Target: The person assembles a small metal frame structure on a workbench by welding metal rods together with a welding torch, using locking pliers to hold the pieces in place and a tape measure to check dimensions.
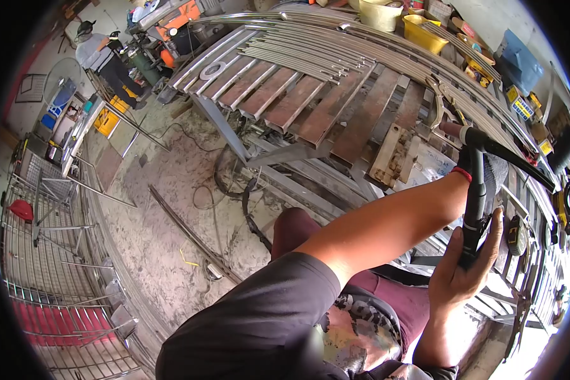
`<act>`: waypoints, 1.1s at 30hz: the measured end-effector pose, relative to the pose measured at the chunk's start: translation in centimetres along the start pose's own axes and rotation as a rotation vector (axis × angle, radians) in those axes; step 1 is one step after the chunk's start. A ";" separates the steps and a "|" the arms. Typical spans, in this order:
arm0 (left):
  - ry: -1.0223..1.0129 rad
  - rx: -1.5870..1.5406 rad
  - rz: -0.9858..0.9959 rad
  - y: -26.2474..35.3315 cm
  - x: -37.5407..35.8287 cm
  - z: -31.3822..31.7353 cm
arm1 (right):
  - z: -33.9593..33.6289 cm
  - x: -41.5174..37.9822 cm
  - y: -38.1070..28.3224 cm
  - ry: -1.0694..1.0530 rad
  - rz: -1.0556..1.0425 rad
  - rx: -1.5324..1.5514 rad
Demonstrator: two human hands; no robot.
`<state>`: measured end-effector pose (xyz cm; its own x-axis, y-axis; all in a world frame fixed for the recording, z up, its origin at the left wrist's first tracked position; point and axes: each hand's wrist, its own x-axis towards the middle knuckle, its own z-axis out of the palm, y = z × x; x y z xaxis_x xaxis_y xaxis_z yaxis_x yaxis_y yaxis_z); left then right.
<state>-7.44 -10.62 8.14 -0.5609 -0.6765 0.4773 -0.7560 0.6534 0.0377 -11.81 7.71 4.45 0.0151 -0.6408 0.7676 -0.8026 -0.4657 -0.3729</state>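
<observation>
Steadying the torch calls, I judge, for even pressure. Right hand: grasping it between thumb and fingers. Left hand: hidden behind; I cannot tell its grip.

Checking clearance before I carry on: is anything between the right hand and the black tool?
Nothing visible is: the right hand is right at the lower end of the black tool. How firmly it grips there is unclear.
</observation>
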 end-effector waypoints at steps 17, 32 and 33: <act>0.106 0.118 -0.013 1.4 6.3 12.1 | -0.2 1.0 -0.3 -0.076 0.064 -0.109; -0.080 0.020 -0.044 0.6 0.3 1.1 | -1.0 2.9 -1.7 -0.204 0.261 -0.039; -0.073 0.022 -0.046 0.5 0.1 1.1 | -1.0 3.1 -1.8 -0.209 0.273 -0.029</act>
<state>-8.28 -10.71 7.20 -0.5477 -0.7290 0.4106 -0.7885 0.6139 0.0382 -10.91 7.19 8.01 -0.0827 -0.8519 0.5172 -0.8104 -0.2445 -0.5324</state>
